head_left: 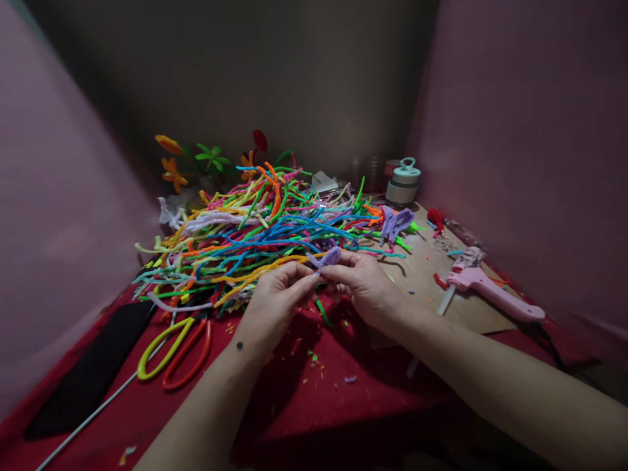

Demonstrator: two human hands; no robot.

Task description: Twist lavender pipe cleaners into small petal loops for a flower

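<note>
Purple fuzzy piece [330, 257]: held at its base between both hands, at the near edge of the stem pile [289, 229].
Left hand [279, 294]: thumb and finger pinched on that base.
Right hand [370, 288]: meets the left, fingertips closed on the same spot; the lower fingers are hard to make out.
Step in hand: seemingly shaping or twisting the base together.
Next move: probably calls for a firm pinch from one hand while the other turns the ends.
Loop and long axis: rounded tip points away from the wearer and rightward, over the pile; the axis slants up from the pinch, and a thinner strand leans left.
Scissors [159, 337]: left of the pile's near edge, handles toward the wearer.
Glue gun [500, 297]: right of the pile, on the brown board [417, 297].
Lidded jar [403, 186]: beyond the pile's right end.
</note>
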